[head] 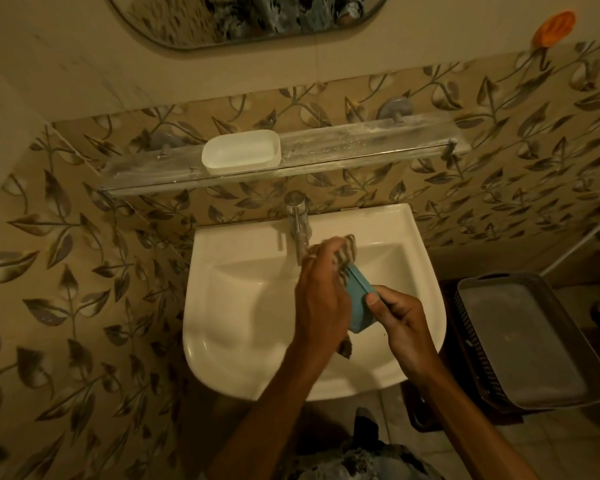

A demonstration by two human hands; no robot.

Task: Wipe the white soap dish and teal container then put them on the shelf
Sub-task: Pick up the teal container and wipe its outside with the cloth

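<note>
The white soap dish (pixel 241 152) stands on the glass shelf (pixel 360 140) above the basin, left of its middle. Over the white sink (pixel 243 299) my right hand (pixel 404 320) grips the teal container (pixel 359 303), tilted on its side. My left hand (pixel 321 292) presses a striped cloth (pixel 345 252) against the container's open face; a corner of the cloth hangs below my wrist. Most of the container is hidden by both hands.
A chrome tap (pixel 300 223) rises at the back of the sink, just beyond my left hand. A grey basket (pixel 527 341) sits to the right on a dark stand. A mirror (pixel 243 19) hangs above, and an orange holder (pixel 553 27) sticks to the wall.
</note>
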